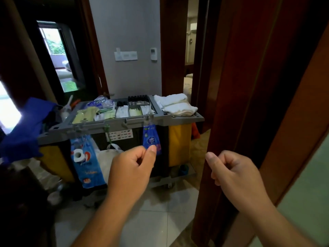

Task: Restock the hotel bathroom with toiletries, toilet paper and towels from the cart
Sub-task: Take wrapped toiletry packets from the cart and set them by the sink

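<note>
A grey housekeeping cart [165,120] stands ahead in the corridor. Its top tray holds small packeted toiletries [122,111] in compartments and folded white towels [175,104] at the right end. A blue toilet paper bag [85,161] hangs from the front left and a smaller blue tissue bag [151,138] hangs from the middle. My left hand [131,168] is loosely curled with nothing in it, just below the small blue bag. My right hand [231,172] is curled too and holds nothing, in front of the wooden door frame.
A dark red wooden door frame [249,104] rises at the right, close to my right hand. A blue cloth bag [26,129] hangs off the cart's left end, a yellow bag [179,143] at its right. A white bag [108,157] hangs at the front. Pale tiled floor [151,220] lies below.
</note>
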